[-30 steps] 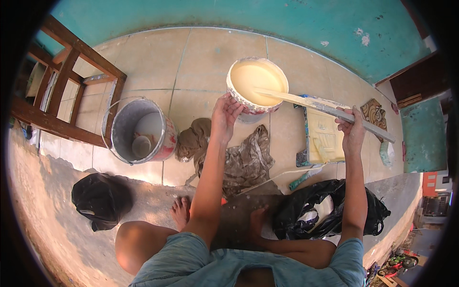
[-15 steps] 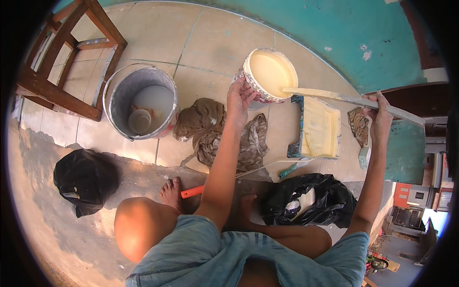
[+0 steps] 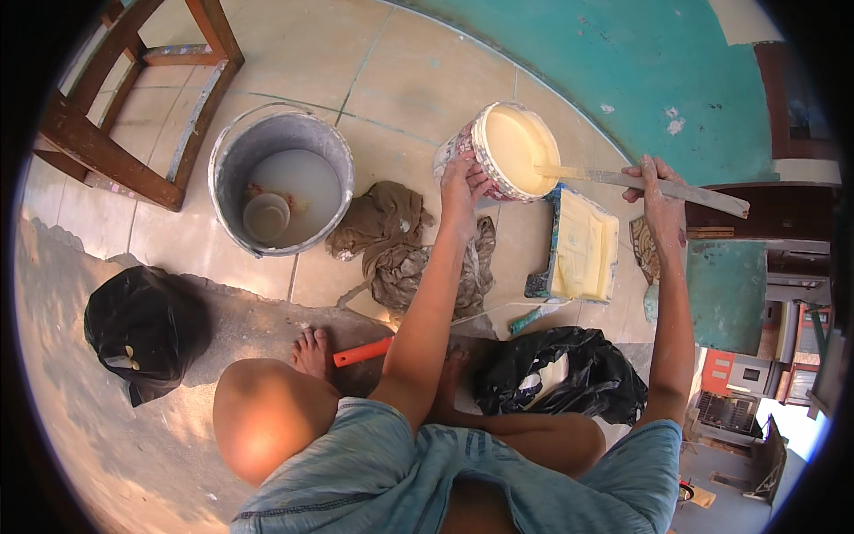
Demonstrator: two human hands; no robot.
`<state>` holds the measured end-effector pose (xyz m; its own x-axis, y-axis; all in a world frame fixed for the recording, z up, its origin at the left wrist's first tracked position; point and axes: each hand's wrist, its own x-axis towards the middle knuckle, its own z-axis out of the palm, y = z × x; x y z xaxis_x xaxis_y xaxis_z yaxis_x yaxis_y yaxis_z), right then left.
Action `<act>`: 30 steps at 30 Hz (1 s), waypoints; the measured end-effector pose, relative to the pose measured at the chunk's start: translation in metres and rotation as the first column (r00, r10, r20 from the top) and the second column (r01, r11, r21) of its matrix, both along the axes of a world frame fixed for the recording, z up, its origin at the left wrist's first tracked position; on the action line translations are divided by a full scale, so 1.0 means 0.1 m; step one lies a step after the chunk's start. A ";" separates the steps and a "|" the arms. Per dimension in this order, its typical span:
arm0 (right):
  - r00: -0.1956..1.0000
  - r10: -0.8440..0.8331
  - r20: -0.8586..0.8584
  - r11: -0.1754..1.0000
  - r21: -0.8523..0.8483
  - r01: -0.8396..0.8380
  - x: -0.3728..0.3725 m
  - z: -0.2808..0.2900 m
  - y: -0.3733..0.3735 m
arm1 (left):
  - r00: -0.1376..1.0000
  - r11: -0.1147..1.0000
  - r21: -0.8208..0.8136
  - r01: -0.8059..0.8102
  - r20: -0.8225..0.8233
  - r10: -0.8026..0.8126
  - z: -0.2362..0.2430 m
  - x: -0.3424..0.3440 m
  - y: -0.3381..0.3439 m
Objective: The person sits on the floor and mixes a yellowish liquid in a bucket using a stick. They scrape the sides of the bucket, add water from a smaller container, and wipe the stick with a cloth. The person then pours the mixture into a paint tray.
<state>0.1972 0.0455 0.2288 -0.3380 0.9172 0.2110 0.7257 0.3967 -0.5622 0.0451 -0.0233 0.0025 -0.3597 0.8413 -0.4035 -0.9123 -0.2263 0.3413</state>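
Observation:
My left hand [image 3: 464, 191] grips the near left side of a round paint bucket [image 3: 442, 162], its thumb and fingers at the rim. The bucket tilts toward me and holds creamy pale-yellow paint [image 3: 516, 147]. My right hand [image 3: 656, 191] is closed round a long flat wooden stick [image 3: 703, 198]. The stick's paint-coated end dips into the paint at the bucket's right side; the other end sticks out past my hand to the right. Just below and right of the bucket lies a paint tray [image 3: 583, 245] coated in the same pale yellow.
A grey pail [image 3: 221, 191] with cloudy liquid and a small cup [image 3: 266, 217] stands left. Crumpled brown cloths [image 3: 382, 218], an orange handle [image 3: 363, 351], a teal handle [image 3: 531, 319] and black plastic bags [image 3: 147, 329] lie nearer me. A wooden stool [image 3: 116, 147] is far left; a teal wall [image 3: 614, 71] rises behind.
My right hand has shifted left with the stick, whose dipped end is now farther inside the bucket. My left hand keeps its hold on the bucket. The whole view has shifted slightly.

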 end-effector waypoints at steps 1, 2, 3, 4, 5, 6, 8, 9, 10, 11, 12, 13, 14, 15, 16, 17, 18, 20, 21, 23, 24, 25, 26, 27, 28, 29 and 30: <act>1.000 0.000 -0.007 0.999 -0.043 0.000 0.01 0.01 -0.01 | 1.000 1.000 -0.019 -0.001 0.001 0.001 0.01 0.00 0.01; 1.000 -0.006 -0.006 0.998 -0.067 0.005 0.02 0.01 -0.01 | 1.000 0.999 -0.035 -0.001 0.002 0.001 0.01 0.01 0.01; 0.999 -0.040 0.013 0.995 -0.089 0.041 0.02 0.02 0.00 | 1.000 0.999 -0.039 0.004 0.001 -0.004 0.02 0.00 0.01; 0.999 -0.031 -0.016 0.993 -0.116 0.029 0.01 0.02 0.01 | 1.000 0.999 -0.044 0.008 -0.003 -0.008 0.02 0.00 0.01; 0.998 -0.050 -0.027 0.989 -0.142 0.046 -0.01 0.01 0.02 | 1.000 0.999 -0.048 0.002 -0.014 -0.003 0.03 0.00 0.01; 0.998 -0.056 -0.028 0.986 -0.157 0.051 -0.04 -0.01 0.03 | 1.000 0.999 -0.048 0.014 -0.003 -0.014 0.03 -0.01 0.02; 0.997 -0.027 -0.073 0.969 -0.248 0.008 -0.13 -0.11 0.06 | 1.000 0.999 -0.049 0.020 0.003 -0.019 0.04 -0.03 0.02; 0.996 -0.005 -0.093 0.958 -0.286 -0.022 -0.19 -0.17 0.06 | 1.000 0.999 -0.042 0.023 0.009 -0.022 0.05 -0.04 0.01; 0.993 0.017 -0.113 0.947 -0.317 -0.052 -0.24 -0.25 0.05 | 1.000 0.999 -0.037 0.026 0.012 -0.026 0.05 -0.05 0.01; 0.990 0.039 -0.134 0.934 -0.348 -0.083 -0.29 -0.33 0.03 | 0.999 0.999 -0.040 0.034 0.015 -0.034 0.05 -0.06 0.01; 0.987 0.056 -0.153 0.919 -0.379 -0.111 -0.35 -0.42 0.02 | 1.000 0.999 -0.040 0.029 0.013 -0.028 0.05 -0.07 0.01; 0.979 0.078 -0.188 0.916 -0.375 -0.145 -0.42 -0.52 0.02 | 0.999 0.998 -0.048 0.030 0.012 -0.030 0.04 -0.07 0.01; 0.971 0.092 -0.222 0.913 -0.370 -0.171 -0.48 -0.63 0.01 | 0.999 0.998 -0.056 0.035 0.009 -0.034 0.04 -0.07 0.01; 0.961 0.103 -0.255 0.911 -0.364 -0.194 -0.53 -0.73 0.02 | 1.000 0.998 -0.053 0.031 0.005 -0.030 0.04 -0.07 0.01; 0.953 0.121 -0.278 0.921 -0.327 -0.212 -0.58 -0.82 0.04 | 1.000 0.998 -0.049 0.029 0.001 -0.029 0.03 -0.06 0.00; 0.943 0.140 -0.301 0.930 -0.288 -0.230 -0.63 -0.90 0.11 | 1.000 0.999 -0.044 0.027 -0.006 -0.027 0.03 -0.06 0.01; 0.926 0.179 -0.332 0.930 -0.249 -0.269 -0.67 -0.95 0.18 | 1.000 0.999 -0.037 0.030 -0.007 -0.030 0.03 -0.07 0.01; 0.943 0.168 -0.286 0.942 -0.236 -0.239 -0.67 -0.96 0.38 | 0.999 0.999 -0.033 0.036 -0.008 -0.036 0.02 -0.08 0.01; 0.949 0.165 -0.269 0.943 -0.238 -0.231 -0.64 -0.93 0.48 | 1.000 0.999 -0.028 0.028 -0.007 -0.029 0.02 -0.09 0.02; 0.973 0.111 -0.204 0.955 -0.248 -0.160 -0.56 -0.88 0.60 | 1.000 0.999 -0.042 0.018 0.002 -0.018 0.03 -0.11 0.02; 0.979 0.131 -0.159 0.958 -0.233 -0.166 -0.51 -0.86 0.63 | 1.000 0.999 -0.041 0.011 0.000 -0.011 0.03 -0.12 0.02; 0.989 0.113 -0.099 0.964 -0.229 -0.133 -0.46 -0.82 0.63 | 1.000 0.999 -0.047 0.004 -0.002 -0.004 0.04 -0.14 0.03; 0.994 0.099 -0.043 0.970 -0.218 -0.106 -0.41 -0.79 0.62 | 1.000 0.998 -0.057 -0.001 -0.006 0.001 0.05 -0.15 0.03; 0.996 0.090 -0.015 0.965 -0.247 -0.090 -0.38 -0.77 0.60 | 1.000 0.997 -0.072 -0.008 -0.024 0.006 0.06 -0.17 0.03; 0.996 0.085 0.010 0.960 -0.270 -0.080 -0.34 -0.75 0.56 | 0.999 0.996 -0.089 -0.013 -0.045 0.009 0.06 -0.18 0.02; 0.996 0.081 0.033 0.955 -0.289 -0.068 -0.32 -0.72 0.51 | 0.997 0.995 -0.091 -0.028 -0.074 0.021 0.07 -0.19 0.02; 0.996 0.084 0.010 0.939 -0.334 -0.076 -0.30 -0.70 0.47 | 0.993 0.995 -0.095 -0.018 -0.115 0.007 0.07 -0.20 0.01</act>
